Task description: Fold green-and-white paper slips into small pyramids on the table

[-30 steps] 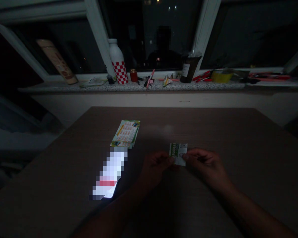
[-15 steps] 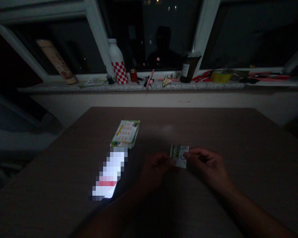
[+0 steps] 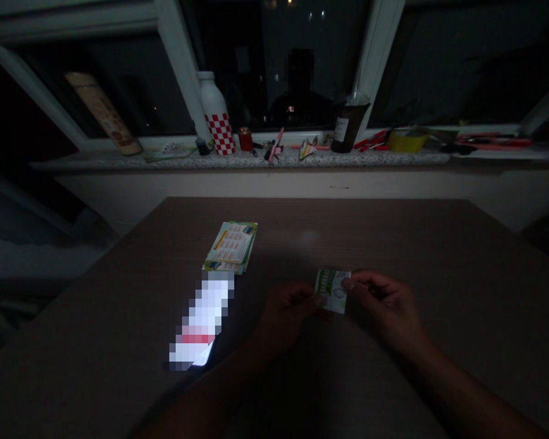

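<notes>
A small folded paper leaflet, white with a green printed band, is held above the table between my two hands. My left hand pinches its lower left edge between thumb and fingers; much of that hand lies in shadow. At the upper right edge, my right hand grips the paper with thumb and forefinger. To the left lies a pile of printed leaflets in green, white and yellow. Just in front of the pile, a lit phone lies on the table, its screen blurred out.
The brown wooden table reaches to the wall under a window. Along the granite sill stand a white bottle with red checks, a small red jar, a dark cup, a yellow roll and several pens.
Both hands keep hold of the paper leaflet, which has shifted slightly right and down and turned a little. The pile and the phone have stayed put.
</notes>
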Action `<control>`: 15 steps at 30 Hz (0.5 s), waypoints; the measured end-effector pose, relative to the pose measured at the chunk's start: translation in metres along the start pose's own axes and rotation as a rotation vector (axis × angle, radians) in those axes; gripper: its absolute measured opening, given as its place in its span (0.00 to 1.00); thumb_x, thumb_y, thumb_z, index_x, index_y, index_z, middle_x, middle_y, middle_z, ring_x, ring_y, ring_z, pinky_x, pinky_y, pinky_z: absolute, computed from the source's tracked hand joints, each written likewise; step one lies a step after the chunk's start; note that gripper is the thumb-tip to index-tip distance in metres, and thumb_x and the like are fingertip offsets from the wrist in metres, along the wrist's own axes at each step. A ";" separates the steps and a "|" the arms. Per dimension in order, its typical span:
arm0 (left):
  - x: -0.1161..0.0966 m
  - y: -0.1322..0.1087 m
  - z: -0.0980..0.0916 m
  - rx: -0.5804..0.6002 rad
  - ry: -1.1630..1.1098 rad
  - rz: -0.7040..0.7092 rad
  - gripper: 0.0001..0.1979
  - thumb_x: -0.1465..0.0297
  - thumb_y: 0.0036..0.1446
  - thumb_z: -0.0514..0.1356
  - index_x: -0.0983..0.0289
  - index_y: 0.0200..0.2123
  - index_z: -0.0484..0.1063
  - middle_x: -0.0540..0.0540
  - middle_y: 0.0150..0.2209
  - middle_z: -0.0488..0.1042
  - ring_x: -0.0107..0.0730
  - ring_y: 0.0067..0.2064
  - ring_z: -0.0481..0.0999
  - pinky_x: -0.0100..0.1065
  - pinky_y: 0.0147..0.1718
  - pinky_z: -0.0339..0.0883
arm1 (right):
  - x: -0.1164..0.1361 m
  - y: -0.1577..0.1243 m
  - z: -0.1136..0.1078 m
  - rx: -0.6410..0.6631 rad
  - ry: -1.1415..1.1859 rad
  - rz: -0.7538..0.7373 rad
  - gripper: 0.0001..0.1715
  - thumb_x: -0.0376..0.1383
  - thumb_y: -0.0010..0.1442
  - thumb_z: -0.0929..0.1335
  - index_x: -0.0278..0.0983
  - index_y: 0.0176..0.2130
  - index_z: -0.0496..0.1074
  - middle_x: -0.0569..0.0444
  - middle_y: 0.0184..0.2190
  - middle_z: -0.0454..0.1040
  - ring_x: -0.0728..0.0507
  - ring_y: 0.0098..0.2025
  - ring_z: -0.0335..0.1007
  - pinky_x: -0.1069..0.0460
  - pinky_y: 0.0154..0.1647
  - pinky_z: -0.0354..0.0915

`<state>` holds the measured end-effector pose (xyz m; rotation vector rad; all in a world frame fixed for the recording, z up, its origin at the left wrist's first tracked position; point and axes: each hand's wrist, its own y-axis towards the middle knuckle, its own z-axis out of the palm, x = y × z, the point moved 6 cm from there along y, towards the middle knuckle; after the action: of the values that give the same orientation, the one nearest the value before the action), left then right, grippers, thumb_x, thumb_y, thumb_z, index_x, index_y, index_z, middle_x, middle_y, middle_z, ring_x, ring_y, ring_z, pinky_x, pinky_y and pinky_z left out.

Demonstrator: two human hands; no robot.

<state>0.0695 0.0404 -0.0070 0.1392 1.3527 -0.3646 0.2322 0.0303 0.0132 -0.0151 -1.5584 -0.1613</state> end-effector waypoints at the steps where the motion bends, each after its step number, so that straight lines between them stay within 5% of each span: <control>1: 0.000 0.000 0.000 0.005 0.001 0.000 0.08 0.66 0.49 0.65 0.66 0.26 0.75 0.52 0.25 0.77 0.32 0.27 0.76 0.31 0.30 0.68 | 0.000 0.000 0.000 0.008 -0.005 -0.004 0.10 0.41 0.50 0.73 0.36 0.28 0.75 0.55 0.22 0.74 0.49 0.23 0.66 0.56 0.23 0.61; 15: 0.001 -0.001 0.003 0.056 0.004 -0.034 0.07 0.67 0.49 0.65 0.66 0.26 0.76 0.52 0.25 0.77 0.32 0.28 0.77 0.32 0.31 0.68 | 0.002 0.002 -0.006 0.000 -0.112 -0.051 0.14 0.45 0.54 0.70 0.37 0.27 0.74 0.55 0.20 0.71 0.48 0.23 0.63 0.55 0.22 0.59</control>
<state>0.0718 0.0388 -0.0071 0.1641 1.3510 -0.4316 0.2382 0.0311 0.0156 0.0160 -1.6715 -0.2031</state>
